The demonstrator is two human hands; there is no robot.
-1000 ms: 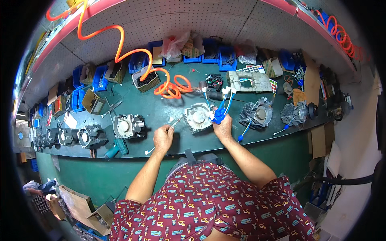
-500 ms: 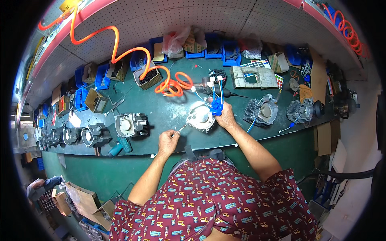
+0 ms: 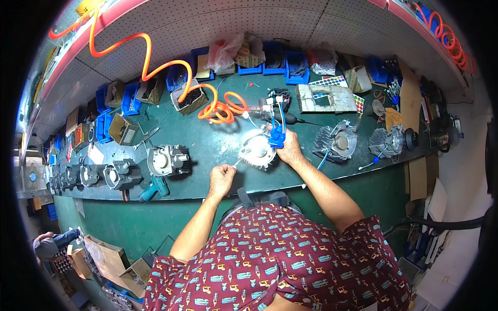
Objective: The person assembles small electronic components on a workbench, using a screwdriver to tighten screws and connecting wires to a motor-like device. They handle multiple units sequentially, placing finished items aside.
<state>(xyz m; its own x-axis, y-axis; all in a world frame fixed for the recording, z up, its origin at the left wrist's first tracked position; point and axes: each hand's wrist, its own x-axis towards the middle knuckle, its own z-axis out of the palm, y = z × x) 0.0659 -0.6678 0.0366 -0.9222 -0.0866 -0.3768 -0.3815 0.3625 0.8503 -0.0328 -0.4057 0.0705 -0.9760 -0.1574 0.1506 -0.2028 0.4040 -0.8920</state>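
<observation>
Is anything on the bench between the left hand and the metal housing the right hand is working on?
Nothing visible does. The left hand sits just left of the round finned metal housing, pinching something small and pale near its edge. The right hand holds a blue tool at the housing's right side.

Dull cast-metal finned housing (image 3: 258, 150), glossy blue plastic tool (image 3: 277, 136), matt green bench top (image 3: 218, 150).

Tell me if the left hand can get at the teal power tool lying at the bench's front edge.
Probably yes. The left hand is low by the front edge, pinching something small, and the teal power tool lies to its left with bare bench between them; nothing blocks a sideways reach.
</observation>
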